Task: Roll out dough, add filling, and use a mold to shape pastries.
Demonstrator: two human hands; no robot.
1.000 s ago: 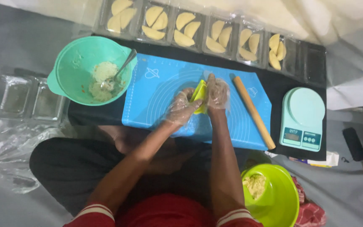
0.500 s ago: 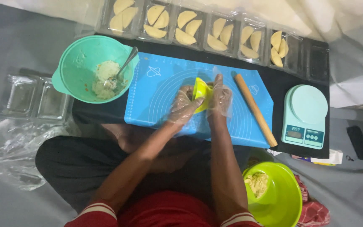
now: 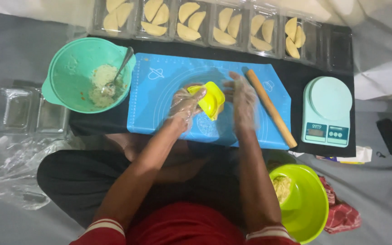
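At the bottom edge of the frame, the person's red top with striped cuffs (image 3: 182, 229) fills the centre, and dark trousers spread to the left above it. At lower right sits a lime-green plastic bowl (image 3: 311, 211) with a pale lump of dough inside, and a red cloth (image 3: 341, 213) lies just beside it. A crumpled clear plastic bag (image 3: 5, 168) lies at lower left.

Both forearms reach up to the middle of the frame, over a blue silicone pastry mat (image 3: 159, 104) on a black low table (image 3: 323, 149). The left hand (image 3: 186, 103), in a thin clear glove, has its fingers closed around a yellow plastic dumpling press (image 3: 209, 99), which is held just above the mat at the centre of the frame. The right hand (image 3: 241, 97), also gloved, is open with fingers spread, just beside the press on its right; whether it touches the press cannot be told because of blur.

A wooden rolling pin (image 3: 271, 109) lies slantwise on the mat's right side. Right of it stands a mint-green kitchen scale (image 3: 327, 109). Left of the mat is a teal plastic bowl (image 3: 66, 59) holding pale filling and a metal spoon (image 3: 121, 70).

Along the top edge runs a row of clear plastic trays (image 3: 205, 20) filled with half-moon pastries (image 3: 187, 31).
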